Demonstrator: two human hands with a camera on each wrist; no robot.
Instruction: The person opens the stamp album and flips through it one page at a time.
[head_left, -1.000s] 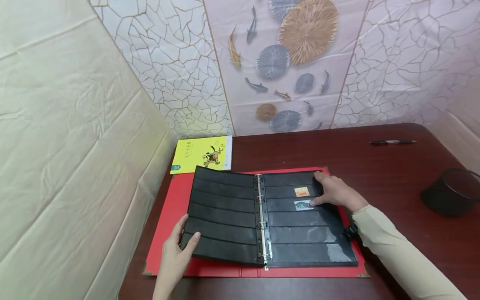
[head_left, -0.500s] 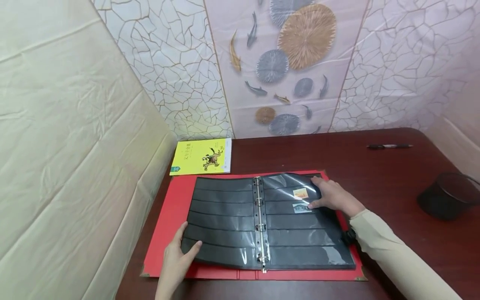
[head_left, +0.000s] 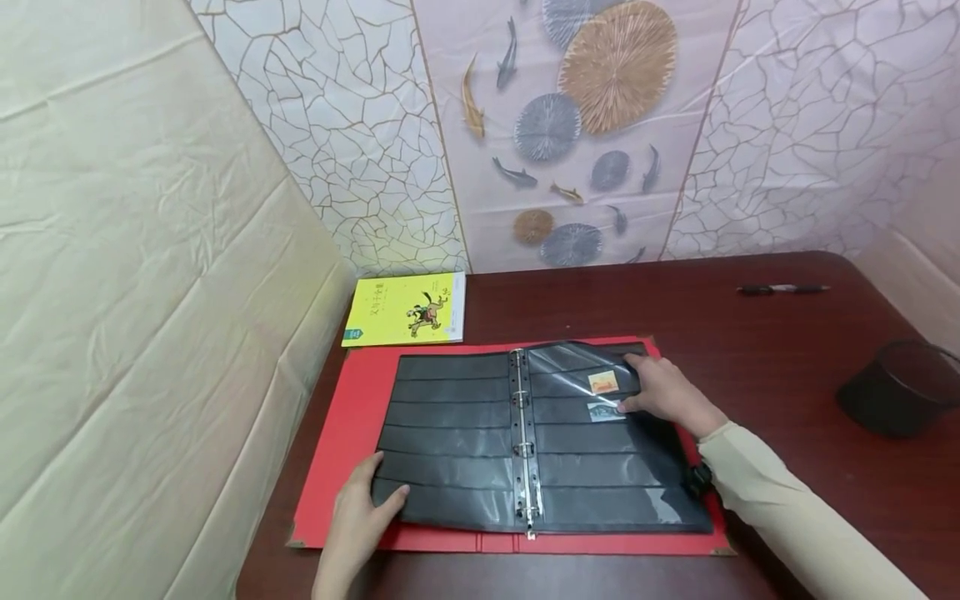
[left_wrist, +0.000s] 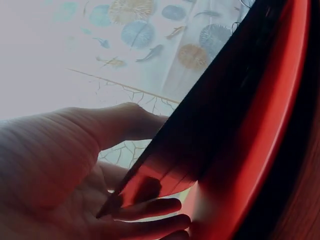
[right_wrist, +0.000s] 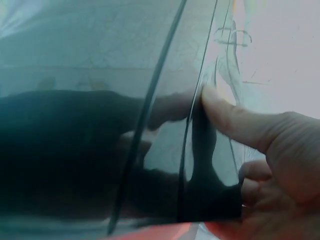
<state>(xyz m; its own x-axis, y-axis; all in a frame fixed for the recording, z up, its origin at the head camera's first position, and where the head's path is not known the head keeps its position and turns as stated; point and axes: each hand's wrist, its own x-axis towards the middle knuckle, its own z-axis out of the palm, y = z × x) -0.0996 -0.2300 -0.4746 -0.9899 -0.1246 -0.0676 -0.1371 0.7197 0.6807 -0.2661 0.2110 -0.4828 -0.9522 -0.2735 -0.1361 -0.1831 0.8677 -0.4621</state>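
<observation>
A red ring binder (head_left: 345, 400) lies spread on the table, filled with black stamp album pages. My left hand (head_left: 354, 510) holds the outer edge of the left page (head_left: 446, 437) near its lower corner, thumb on top and fingers beneath. At the upper outer edge of the right page (head_left: 600, 467), my right hand (head_left: 670, 393) pinches it, thumb on the face and fingers behind; the page bows upward there. Two stamps sit in its strips: an orange one (head_left: 603, 382) and a grey-blue one (head_left: 602, 412) partly under my thumb (right_wrist: 235, 120). Metal rings (head_left: 523, 450) run down the middle.
A yellow book (head_left: 401, 312) lies behind the binder's left side, against the cloth wall. Toward the right are a pen (head_left: 783, 289) and a black round container (head_left: 885, 396). Cloth walls close off the table at the left, back and right.
The left page has come down flatter, with my left hand lowering its edge. The upper part of the right page has bowed up in my right hand.
</observation>
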